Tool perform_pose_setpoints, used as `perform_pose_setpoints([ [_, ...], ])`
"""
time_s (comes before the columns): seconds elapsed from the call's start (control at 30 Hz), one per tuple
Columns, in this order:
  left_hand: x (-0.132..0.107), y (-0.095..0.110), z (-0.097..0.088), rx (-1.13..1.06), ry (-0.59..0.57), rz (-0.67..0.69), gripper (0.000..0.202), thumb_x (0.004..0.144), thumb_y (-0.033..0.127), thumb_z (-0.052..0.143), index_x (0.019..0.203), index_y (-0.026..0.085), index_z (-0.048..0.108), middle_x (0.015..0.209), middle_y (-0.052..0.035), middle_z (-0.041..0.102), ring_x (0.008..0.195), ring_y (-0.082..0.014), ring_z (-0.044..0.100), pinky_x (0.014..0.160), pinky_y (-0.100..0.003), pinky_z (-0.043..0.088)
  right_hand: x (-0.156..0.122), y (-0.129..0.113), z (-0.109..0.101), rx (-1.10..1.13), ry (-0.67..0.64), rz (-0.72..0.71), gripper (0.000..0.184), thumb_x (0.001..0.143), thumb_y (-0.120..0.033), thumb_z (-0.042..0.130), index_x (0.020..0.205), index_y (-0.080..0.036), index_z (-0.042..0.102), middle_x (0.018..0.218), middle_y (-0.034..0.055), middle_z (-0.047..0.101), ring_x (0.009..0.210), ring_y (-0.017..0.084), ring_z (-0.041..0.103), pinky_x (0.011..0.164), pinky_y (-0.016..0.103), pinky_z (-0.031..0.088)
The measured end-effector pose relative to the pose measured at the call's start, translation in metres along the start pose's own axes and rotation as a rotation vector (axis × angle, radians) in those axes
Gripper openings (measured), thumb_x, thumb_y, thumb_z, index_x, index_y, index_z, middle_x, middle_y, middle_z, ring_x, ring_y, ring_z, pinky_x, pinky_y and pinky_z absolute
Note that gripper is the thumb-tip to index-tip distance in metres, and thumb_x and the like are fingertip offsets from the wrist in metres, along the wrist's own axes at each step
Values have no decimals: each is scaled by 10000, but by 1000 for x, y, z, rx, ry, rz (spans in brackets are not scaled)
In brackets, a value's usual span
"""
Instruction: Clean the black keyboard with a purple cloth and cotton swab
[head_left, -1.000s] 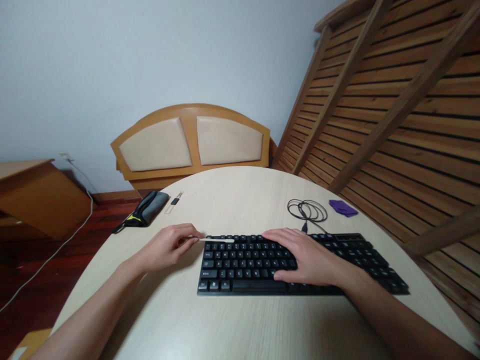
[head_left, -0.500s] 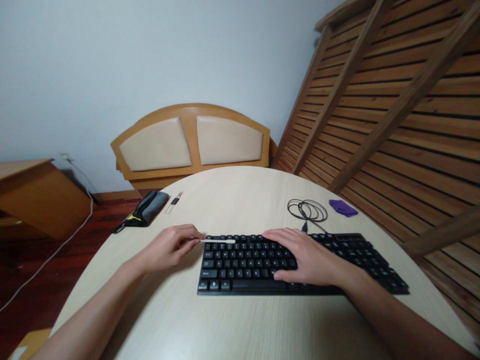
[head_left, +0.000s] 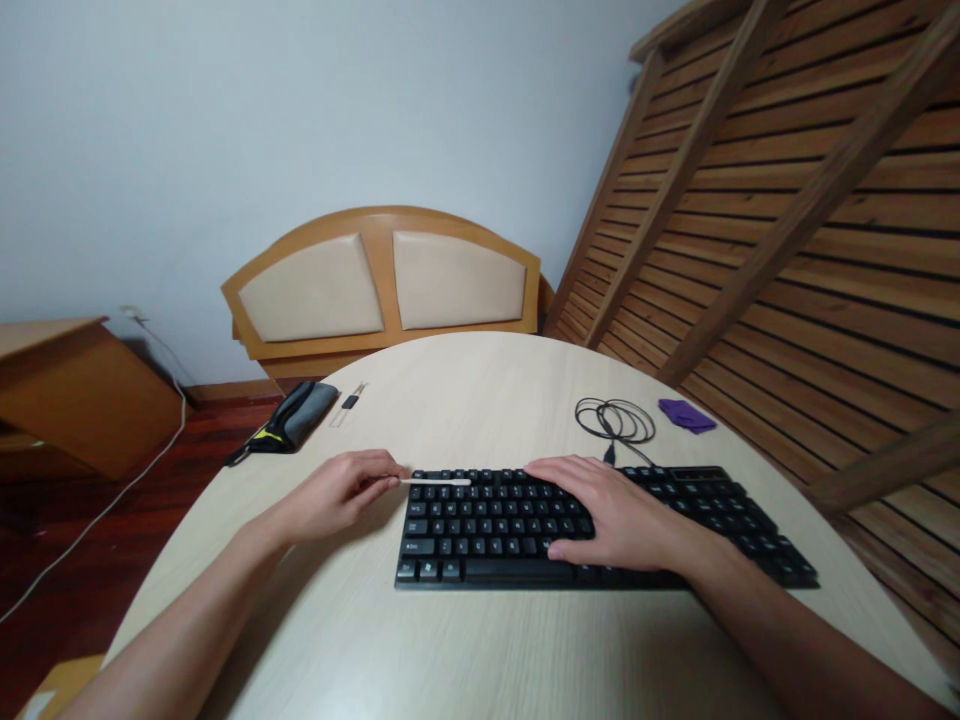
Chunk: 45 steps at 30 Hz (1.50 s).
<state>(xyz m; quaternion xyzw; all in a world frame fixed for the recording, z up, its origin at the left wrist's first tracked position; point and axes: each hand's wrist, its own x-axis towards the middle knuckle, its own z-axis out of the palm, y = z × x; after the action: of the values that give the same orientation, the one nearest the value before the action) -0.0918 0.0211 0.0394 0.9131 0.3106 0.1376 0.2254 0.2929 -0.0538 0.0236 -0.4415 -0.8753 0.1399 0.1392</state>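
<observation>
My left hand [head_left: 351,490] is closed in a pinch around one end of a white cotton swab [head_left: 439,482]. The swab points right, its padded tip over the top rows of a black keyboard [head_left: 487,527]. That keyboard lies flat across the table in front of me. My right hand [head_left: 611,512] rests on the keys right of its middle, thumb apart from the outstretched fingers, and hides the keys beneath it.
On the pale round table [head_left: 480,400], a coiled black cable [head_left: 615,420] lies behind the keyboard, beside a folded purple cloth [head_left: 686,416]. Toward the back left are a dark pouch [head_left: 296,415] and a small item with a black middle [head_left: 349,402]. Wooden slats [head_left: 787,250] rise along the right.
</observation>
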Motion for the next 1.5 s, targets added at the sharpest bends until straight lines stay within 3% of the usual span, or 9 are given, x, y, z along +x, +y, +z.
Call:
perform_pose_setpoints([
  [0.77,1,-1,-2,-24,-36,-5,306,1068,297,401,1085,202,692,981,-59,702,902,-188,644,831,-324,492,0,1,2,11,16,-3,805,780,-603,747,1442,-216,503,1448,112,574,1319,314,525,1126,493,400],
  [1.5,0,0,-2,-9,-1,-43,327,1063,322,401,1029,199,702,918,-57,692,838,-184,630,781,-312,482,0,1,2,66,34,-5,796,771,-599,754,1451,-265,511,1441,104,580,1313,340,528,1114,532,399],
])
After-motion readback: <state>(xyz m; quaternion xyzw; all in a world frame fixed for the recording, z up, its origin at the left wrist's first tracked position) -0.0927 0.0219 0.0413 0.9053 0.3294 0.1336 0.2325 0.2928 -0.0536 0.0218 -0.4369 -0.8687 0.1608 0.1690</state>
